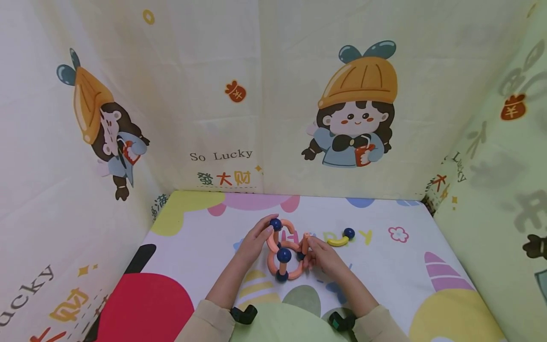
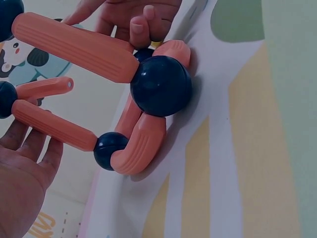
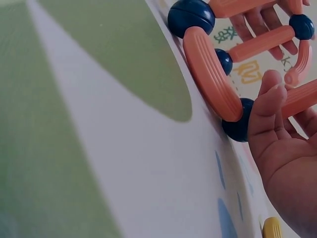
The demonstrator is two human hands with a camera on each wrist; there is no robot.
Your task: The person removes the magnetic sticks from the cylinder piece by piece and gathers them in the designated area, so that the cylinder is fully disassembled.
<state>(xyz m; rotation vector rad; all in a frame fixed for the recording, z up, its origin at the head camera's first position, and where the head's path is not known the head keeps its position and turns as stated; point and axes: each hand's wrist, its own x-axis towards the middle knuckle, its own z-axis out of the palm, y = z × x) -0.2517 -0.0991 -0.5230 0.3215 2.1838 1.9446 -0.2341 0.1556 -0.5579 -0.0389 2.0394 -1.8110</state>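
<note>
Between the hands stands a toy frame of coral magnetic sticks and navy balls. Its base is a ring of curved sticks [image 1: 271, 263] on the table mat, joined by balls such as the front lower ball [image 1: 282, 276]. A front upright stick [image 2: 74, 47] carries another navy ball [image 1: 284, 255]. My left hand [image 1: 252, 242] grips the rear left upright [image 2: 54, 126] near its top ball [image 1: 275, 224], from which curved sticks branch. On the right side, my right hand [image 1: 326, 256] holds an upright coral stick [image 1: 305, 243] above a base ball [image 3: 238, 121], its fingers round the stick.
A yellow curved stick [image 1: 338, 242] with a navy ball [image 1: 349, 233] at its end lies right of the frame on the printed mat [image 1: 384, 266]. Patterned cloth walls [image 1: 282, 114] enclose the back and sides. Black straps with small devices [image 1: 244, 314] sit at both wrists.
</note>
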